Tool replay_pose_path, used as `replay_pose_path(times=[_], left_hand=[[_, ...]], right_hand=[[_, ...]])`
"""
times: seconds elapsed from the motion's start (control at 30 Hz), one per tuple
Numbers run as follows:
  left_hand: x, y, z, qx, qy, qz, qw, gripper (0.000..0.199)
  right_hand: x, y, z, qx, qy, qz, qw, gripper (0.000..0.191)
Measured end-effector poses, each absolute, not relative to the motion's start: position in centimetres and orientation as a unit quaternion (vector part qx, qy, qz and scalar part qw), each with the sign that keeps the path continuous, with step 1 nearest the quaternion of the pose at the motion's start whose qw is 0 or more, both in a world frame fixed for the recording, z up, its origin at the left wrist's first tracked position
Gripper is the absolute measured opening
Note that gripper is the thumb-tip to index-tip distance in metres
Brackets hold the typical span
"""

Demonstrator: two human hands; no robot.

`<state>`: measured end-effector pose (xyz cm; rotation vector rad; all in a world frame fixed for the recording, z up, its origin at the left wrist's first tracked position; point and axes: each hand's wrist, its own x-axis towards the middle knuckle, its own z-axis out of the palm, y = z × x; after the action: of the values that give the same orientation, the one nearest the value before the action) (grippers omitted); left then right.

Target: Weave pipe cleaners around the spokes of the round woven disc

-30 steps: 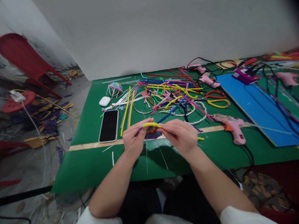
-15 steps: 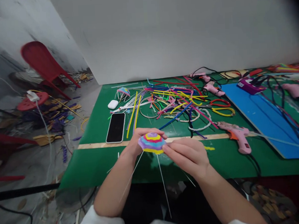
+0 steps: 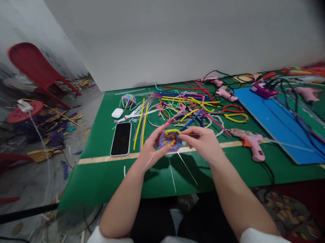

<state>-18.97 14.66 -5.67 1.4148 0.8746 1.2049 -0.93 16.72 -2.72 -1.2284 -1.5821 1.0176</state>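
Between my two hands, above the near part of the green table, is a small dome woven from pipe cleaners, with purple, blue, red and yellow rings. Its hollow inside faces me, and thin white wires stick out from it. My left hand grips the dome from the left, thumb at its lower rim. At the right rim, my right hand pinches the edge by the yellow strip. Exactly what its fingertips press is too small to make out.
A phone and a white earbud case lie left. Behind are loose pipe cleaners, a similar small dome and scissors. A pink glue gun lies right, before a blue board. A red chair stands far left.
The dome has been tipped over, so its inside now faces me instead of its coloured outside. Both hands have moved slightly up and forward with it, and the view has shifted a little.
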Motion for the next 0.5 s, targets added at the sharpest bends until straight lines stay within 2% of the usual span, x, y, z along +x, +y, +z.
replay_pose_path(times=[0.13, 0.2, 0.3, 0.4, 0.5], left_hand=[[-18.3, 14.6, -5.5, 0.596, 0.461, 0.484, 0.444, 0.041], [-18.0, 14.6, -5.7, 0.586, 0.496, 0.495, 0.407, 0.030], [-17.7, 14.7, -5.9, 0.552, 0.527, 0.512, 0.393, 0.025], [-18.0, 14.9, -5.9, 0.549, 0.511, 0.505, 0.427, 0.031], [-19.5, 14.9, -5.4, 0.573, 0.415, 0.441, 0.553, 0.066]], right_hand=[[-1.0, 17.2, -3.3, -0.487, -0.607, 0.502, 0.377, 0.027], [-1.5, 17.2, -3.6, -0.491, -0.599, 0.507, 0.379, 0.025], [-2.1, 17.1, -3.9, -0.499, -0.600, 0.483, 0.397, 0.021], [-2.2, 17.3, -4.2, -0.498, -0.612, 0.449, 0.420, 0.020], [-1.4, 17.8, -4.2, -0.497, -0.614, 0.452, 0.414, 0.020]])
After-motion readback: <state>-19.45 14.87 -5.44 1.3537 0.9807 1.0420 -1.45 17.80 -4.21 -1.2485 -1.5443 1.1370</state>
